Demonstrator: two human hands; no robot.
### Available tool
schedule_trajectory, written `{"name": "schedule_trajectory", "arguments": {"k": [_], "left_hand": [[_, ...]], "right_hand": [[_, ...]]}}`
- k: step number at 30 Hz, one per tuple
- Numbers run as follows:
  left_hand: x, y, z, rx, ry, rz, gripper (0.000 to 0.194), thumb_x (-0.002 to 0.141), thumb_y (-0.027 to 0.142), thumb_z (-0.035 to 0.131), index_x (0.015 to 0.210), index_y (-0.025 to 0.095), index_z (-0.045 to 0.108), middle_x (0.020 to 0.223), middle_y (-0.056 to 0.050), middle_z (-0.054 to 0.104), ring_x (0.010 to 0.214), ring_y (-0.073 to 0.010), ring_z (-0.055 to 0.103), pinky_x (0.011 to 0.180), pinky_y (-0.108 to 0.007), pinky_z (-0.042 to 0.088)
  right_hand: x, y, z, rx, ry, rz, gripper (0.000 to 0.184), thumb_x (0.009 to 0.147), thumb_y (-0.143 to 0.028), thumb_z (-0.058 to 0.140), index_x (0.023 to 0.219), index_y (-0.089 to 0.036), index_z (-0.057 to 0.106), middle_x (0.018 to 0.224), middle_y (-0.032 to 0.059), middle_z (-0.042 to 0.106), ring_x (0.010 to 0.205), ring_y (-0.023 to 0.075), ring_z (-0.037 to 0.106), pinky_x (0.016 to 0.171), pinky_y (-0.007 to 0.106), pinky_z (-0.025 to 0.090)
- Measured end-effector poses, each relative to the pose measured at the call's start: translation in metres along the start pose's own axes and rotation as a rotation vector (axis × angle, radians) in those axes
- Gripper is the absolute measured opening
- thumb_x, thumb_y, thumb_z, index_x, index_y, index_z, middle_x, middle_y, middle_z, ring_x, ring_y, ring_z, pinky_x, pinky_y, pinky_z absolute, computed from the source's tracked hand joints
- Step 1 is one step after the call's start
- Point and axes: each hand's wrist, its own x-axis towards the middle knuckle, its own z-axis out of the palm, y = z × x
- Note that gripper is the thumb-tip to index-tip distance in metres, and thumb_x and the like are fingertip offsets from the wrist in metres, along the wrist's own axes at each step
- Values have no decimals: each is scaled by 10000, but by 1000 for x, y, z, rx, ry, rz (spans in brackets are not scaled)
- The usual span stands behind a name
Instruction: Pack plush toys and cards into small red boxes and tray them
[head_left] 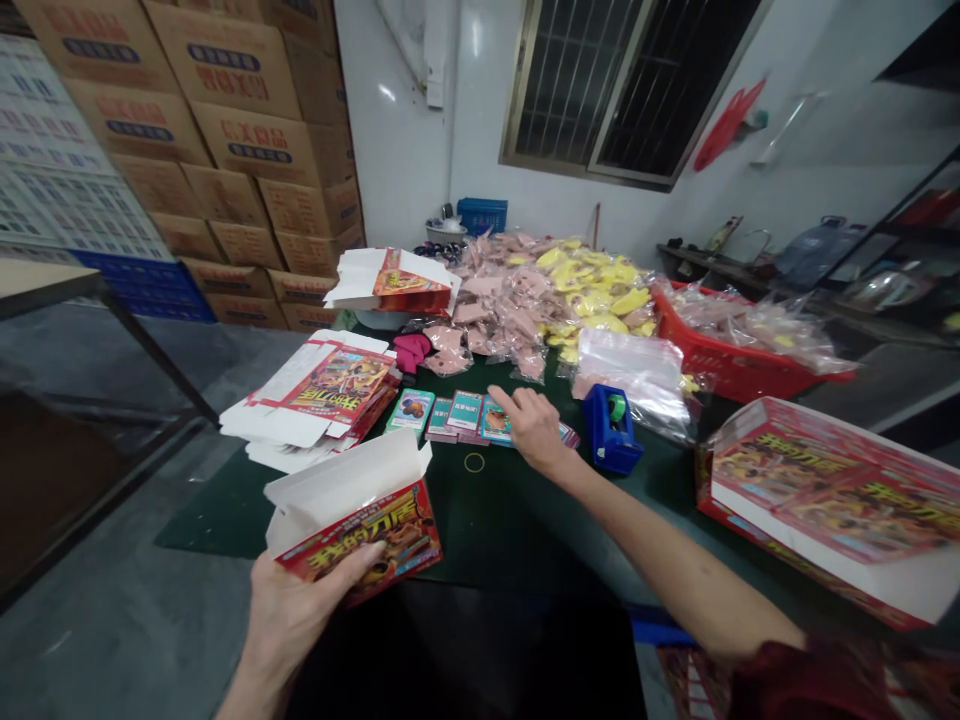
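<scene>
Cardboard cartons stacked high [225,130] and a barred window [622,80] stand behind a green-topped surface [480,530] in a crowded workroom. Nearest the camera, the left hand [296,615] grips a red printed carton [360,540] from below, with the thumb laid across its printed face. The carton's white flaps stand open above the hand, and its mouth tilts up and away. That hold looks sound, since the thumb sits flat on the panel, clear of the flaps and the opening. The right hand [532,428] reaches across the surface, open and not gripping, its fingers [504,400] extended down over a row of small illustrated cards [465,412]. The angle makes it hard to say whether the fingertips touch them or hover just above. A thin yellow ring [474,462] lies on the surface just below the cards, and a blue tape dispenser [611,430] stands just right of the hand. Farther out, flat red cartons [315,390] lie piled to the left, pink and yellow sachets [555,300] heap toward the wall, and a red crate [727,350] sits to the right, near a large open red box [825,500].
</scene>
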Motion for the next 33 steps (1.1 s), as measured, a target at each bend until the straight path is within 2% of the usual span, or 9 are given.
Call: {"name": "schedule_trajectory", "arguments": {"k": [2,4,8,11,13,19,26,30,33], "left_hand": [[2,-7,-6,-36,-31,-19,370,531,334,808,805,128,669,769,-47,743,677,-213,697,659,-267,600],[3,-11,-10,-65,-38,-37,365,529,295,815,821,131,669,773,-39,745,674,-205,699,659,-260,600],[3,-12,-15,-79,-22,-28,382,513,265,824,834,127,670,744,-33,744,638,-200,696,629,-258,602],[2,-13,-17,-113,-17,-33,371,519,252,823,835,124,677,760,-41,745,658,-200,699,645,-252,600],[2,-14,-18,-141,-9,-57,382,514,240,827,847,124,681,785,-44,746,684,-201,700,665,-251,598],[5,-12,-16,-257,33,-174,491,461,241,848,904,117,675,795,-51,745,677,-211,700,631,-248,600],[6,-6,-14,-356,74,-199,544,471,235,844,970,156,642,779,-17,742,660,-193,695,615,-231,596],[6,-11,-18,-317,53,-201,548,451,239,851,952,148,646,785,-31,743,663,-213,698,612,-253,601],[5,-14,-20,-271,52,-200,537,444,258,854,929,134,660,808,-51,744,680,-227,701,624,-264,603]], "right_hand": [[17,-2,-8,-25,26,-69,405,962,-254,292,1344,-245,427,934,108,550,883,229,441,755,347,286],[33,-8,-13,-47,20,-192,413,962,-193,247,1308,-228,470,946,114,544,898,231,428,771,363,277],[50,-19,-8,-34,-65,-358,324,937,-216,345,1019,-105,637,975,147,544,944,242,413,794,363,288],[50,-18,5,6,-145,-368,331,833,-421,558,856,-110,668,944,139,548,910,245,424,740,330,321],[50,-14,15,41,-192,-339,389,777,-509,602,802,-127,673,912,121,547,874,231,437,686,298,327],[63,-3,26,141,-277,-272,427,741,-560,623,784,-139,679,806,53,524,737,158,440,618,239,299],[66,2,14,214,-323,-411,317,896,-303,493,668,-151,652,756,18,515,653,109,424,625,222,311],[52,-17,19,184,-229,-396,248,866,-122,454,694,-123,633,842,88,551,778,172,432,712,279,334],[40,-33,28,173,-137,-323,216,852,-84,436,762,-115,630,876,124,557,851,213,419,722,314,338]]}}
